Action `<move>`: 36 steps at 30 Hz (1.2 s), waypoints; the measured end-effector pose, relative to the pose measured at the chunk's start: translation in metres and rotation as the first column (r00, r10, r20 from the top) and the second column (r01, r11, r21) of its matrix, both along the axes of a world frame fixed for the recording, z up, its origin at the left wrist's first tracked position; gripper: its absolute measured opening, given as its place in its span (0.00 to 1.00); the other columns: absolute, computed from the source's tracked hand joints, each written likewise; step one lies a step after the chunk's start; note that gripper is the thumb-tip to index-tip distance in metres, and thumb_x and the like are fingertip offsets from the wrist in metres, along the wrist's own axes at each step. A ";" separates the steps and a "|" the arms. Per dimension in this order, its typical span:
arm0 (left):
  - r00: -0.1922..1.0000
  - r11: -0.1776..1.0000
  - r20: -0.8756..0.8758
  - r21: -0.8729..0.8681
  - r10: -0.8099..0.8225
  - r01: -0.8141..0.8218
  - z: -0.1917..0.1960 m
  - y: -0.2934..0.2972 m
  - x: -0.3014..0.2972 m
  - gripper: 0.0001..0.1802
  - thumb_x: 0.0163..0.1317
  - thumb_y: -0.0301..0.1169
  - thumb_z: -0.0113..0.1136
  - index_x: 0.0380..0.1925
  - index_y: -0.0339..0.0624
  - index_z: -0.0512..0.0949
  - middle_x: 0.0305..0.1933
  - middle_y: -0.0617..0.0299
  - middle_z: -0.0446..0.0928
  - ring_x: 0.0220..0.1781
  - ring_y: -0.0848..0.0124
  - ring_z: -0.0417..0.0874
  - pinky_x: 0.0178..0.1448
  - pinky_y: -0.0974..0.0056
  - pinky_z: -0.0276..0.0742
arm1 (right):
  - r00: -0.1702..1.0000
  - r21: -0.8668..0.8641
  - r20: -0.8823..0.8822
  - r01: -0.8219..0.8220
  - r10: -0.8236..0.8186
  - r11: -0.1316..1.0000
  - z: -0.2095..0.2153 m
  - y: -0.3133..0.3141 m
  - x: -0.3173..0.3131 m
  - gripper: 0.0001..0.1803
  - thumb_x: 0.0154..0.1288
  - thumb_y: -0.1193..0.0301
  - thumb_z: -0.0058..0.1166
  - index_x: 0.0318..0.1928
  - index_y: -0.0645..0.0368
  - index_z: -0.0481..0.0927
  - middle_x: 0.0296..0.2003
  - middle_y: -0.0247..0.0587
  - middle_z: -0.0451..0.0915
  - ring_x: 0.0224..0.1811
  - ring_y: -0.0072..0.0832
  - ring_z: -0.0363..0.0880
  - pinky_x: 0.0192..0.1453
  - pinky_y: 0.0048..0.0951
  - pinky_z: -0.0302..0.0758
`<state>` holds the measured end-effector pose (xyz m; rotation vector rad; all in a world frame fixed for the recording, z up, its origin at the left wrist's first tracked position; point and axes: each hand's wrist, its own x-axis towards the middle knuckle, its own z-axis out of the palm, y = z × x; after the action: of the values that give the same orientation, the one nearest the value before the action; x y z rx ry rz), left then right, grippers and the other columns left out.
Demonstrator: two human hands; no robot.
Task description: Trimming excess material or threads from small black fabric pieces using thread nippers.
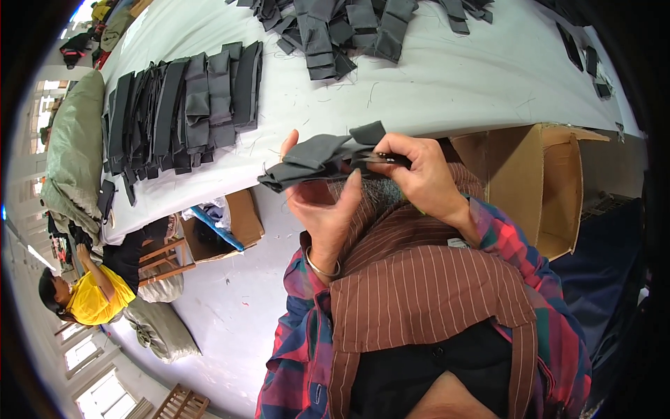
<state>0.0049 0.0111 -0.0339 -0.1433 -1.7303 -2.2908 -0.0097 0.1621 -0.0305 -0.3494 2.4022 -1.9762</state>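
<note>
A bunch of folded dark grey fabric pieces (314,155) is held up in front of my body, just off the table's near edge. My left hand (322,209) grips it from below, thumb raised in front and most of its fingers hidden behind the cloth. In my right hand (427,171) is a small pair of thread snips (382,158), dark at the handle. Their metal tips point left, close to my left thumb and the cloth. Whether the blades touch a thread is too small to tell.
On the white-covered table (433,84) lie a row of stacked grey strips (181,112) and a loose grey heap (349,31). An open cardboard box (516,181) stands right of my hands. Another box (246,222) sits under the table. Far left, a person in yellow (105,297) works beside sacks.
</note>
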 end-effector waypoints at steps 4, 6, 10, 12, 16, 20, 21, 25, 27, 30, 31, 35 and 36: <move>0.992 0.997 0.121 0.067 0.032 -0.040 -0.002 -0.008 -0.002 0.48 0.48 0.14 0.65 0.68 0.39 0.51 0.42 0.59 0.77 0.44 0.71 0.80 0.52 0.67 0.75 | 0.998 0.100 -0.013 -0.057 0.058 0.993 -0.001 0.007 0.002 0.06 0.52 0.80 0.60 0.31 0.65 0.77 0.23 0.49 0.77 0.23 0.32 0.77 0.29 0.28 0.71; 0.986 0.992 0.168 0.121 0.015 -0.035 0.001 -0.007 -0.002 0.47 0.50 0.15 0.64 0.68 0.42 0.51 0.40 0.59 0.79 0.41 0.71 0.81 0.50 0.67 0.77 | 1.000 0.087 -0.001 -0.030 0.031 0.996 -0.001 0.008 0.003 0.06 0.51 0.80 0.60 0.31 0.65 0.77 0.23 0.49 0.77 0.23 0.32 0.77 0.29 0.28 0.70; 0.991 0.997 0.130 0.081 -0.001 -0.010 -0.003 -0.007 -0.002 0.47 0.50 0.15 0.64 0.68 0.42 0.51 0.41 0.59 0.77 0.42 0.72 0.80 0.50 0.67 0.76 | 0.996 0.056 -0.066 0.067 -0.063 0.996 0.008 0.002 0.000 0.06 0.53 0.81 0.61 0.29 0.65 0.75 0.21 0.40 0.76 0.23 0.20 0.69 0.29 0.24 0.67; 0.996 0.998 0.081 0.056 -0.027 0.023 -0.005 -0.006 -0.003 0.46 0.50 0.16 0.63 0.68 0.42 0.51 0.43 0.61 0.75 0.44 0.73 0.78 0.51 0.68 0.75 | 0.989 0.070 -0.126 0.090 -0.081 0.993 0.006 -0.002 -0.005 0.07 0.54 0.81 0.61 0.29 0.65 0.74 0.20 0.41 0.75 0.22 0.22 0.68 0.29 0.24 0.67; 0.990 0.999 0.138 0.031 -0.038 0.034 0.000 -0.006 -0.005 0.46 0.51 0.17 0.63 0.68 0.42 0.51 0.45 0.62 0.73 0.45 0.74 0.76 0.52 0.69 0.74 | 0.974 0.080 -0.203 0.115 -0.097 0.990 0.006 -0.006 -0.015 0.07 0.54 0.80 0.60 0.29 0.64 0.74 0.20 0.43 0.74 0.22 0.26 0.69 0.29 0.25 0.67; 0.989 0.997 0.142 0.071 -0.038 0.029 0.002 -0.006 -0.008 0.46 0.51 0.17 0.62 0.69 0.42 0.51 0.45 0.60 0.74 0.45 0.74 0.76 0.51 0.69 0.73 | 0.980 0.111 -0.181 0.097 -0.076 0.989 0.010 -0.008 -0.018 0.06 0.55 0.79 0.60 0.29 0.65 0.74 0.21 0.43 0.75 0.22 0.26 0.70 0.29 0.25 0.68; 0.988 0.996 0.145 0.080 -0.047 0.036 0.003 -0.006 -0.008 0.46 0.51 0.17 0.62 0.69 0.42 0.50 0.45 0.60 0.74 0.44 0.74 0.77 0.51 0.69 0.74 | 0.983 0.101 -0.166 0.090 -0.073 0.991 0.010 -0.009 -0.019 0.06 0.55 0.79 0.60 0.30 0.65 0.74 0.21 0.43 0.75 0.23 0.24 0.70 0.29 0.25 0.68; 0.984 0.991 0.135 0.083 -0.116 0.106 0.006 -0.006 -0.007 0.48 0.51 0.16 0.61 0.70 0.42 0.47 0.45 0.56 0.76 0.44 0.72 0.79 0.52 0.67 0.74 | 0.996 0.068 -0.070 0.054 -0.049 0.996 0.014 -0.007 -0.026 0.07 0.55 0.74 0.61 0.31 0.63 0.77 0.22 0.45 0.76 0.21 0.32 0.73 0.27 0.30 0.68; 0.993 0.993 0.069 0.076 -0.099 0.094 0.006 -0.006 -0.008 0.50 0.51 0.15 0.60 0.71 0.42 0.44 0.45 0.54 0.77 0.45 0.69 0.81 0.53 0.66 0.75 | 0.995 0.039 -0.093 0.032 -0.029 0.999 0.015 -0.005 -0.027 0.07 0.56 0.73 0.61 0.33 0.63 0.78 0.23 0.44 0.77 0.22 0.29 0.72 0.28 0.29 0.68; 0.996 0.996 0.052 0.057 -0.068 0.065 0.007 -0.007 -0.008 0.52 0.50 0.15 0.61 0.71 0.43 0.42 0.48 0.53 0.76 0.49 0.67 0.80 0.57 0.63 0.74 | 0.992 -0.013 -0.124 0.030 -0.031 0.999 0.022 -0.002 -0.027 0.09 0.57 0.71 0.62 0.37 0.61 0.79 0.26 0.41 0.78 0.23 0.27 0.72 0.30 0.27 0.69; 0.998 0.997 0.031 0.057 -0.056 0.054 0.007 -0.007 -0.008 0.52 0.50 0.15 0.61 0.71 0.43 0.42 0.49 0.53 0.75 0.50 0.66 0.80 0.58 0.62 0.73 | 0.990 -0.036 -0.128 0.052 -0.057 0.998 0.025 0.000 -0.025 0.10 0.58 0.70 0.61 0.38 0.60 0.79 0.27 0.39 0.79 0.25 0.26 0.73 0.32 0.27 0.70; 1.000 1.000 0.019 0.018 0.003 -0.003 0.009 -0.010 -0.007 0.52 0.49 0.15 0.61 0.71 0.43 0.42 0.52 0.52 0.74 0.52 0.65 0.79 0.60 0.61 0.71 | 0.997 0.154 -0.035 0.069 -0.064 0.986 0.040 0.014 -0.018 0.11 0.59 0.68 0.61 0.41 0.58 0.80 0.31 0.37 0.81 0.28 0.27 0.77 0.35 0.25 0.72; 1.000 1.000 0.004 0.013 0.014 -0.014 0.010 -0.011 -0.007 0.52 0.49 0.15 0.61 0.71 0.43 0.42 0.53 0.52 0.73 0.52 0.65 0.79 0.60 0.61 0.71 | 0.992 0.123 -0.085 0.100 -0.090 0.987 0.036 0.017 -0.017 0.12 0.59 0.67 0.61 0.41 0.58 0.80 0.32 0.37 0.82 0.30 0.28 0.78 0.36 0.26 0.73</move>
<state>-0.0025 0.0004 -0.0238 -0.1234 -1.7131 -2.2931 -0.0265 0.1787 0.0053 -0.3221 2.6257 -1.8661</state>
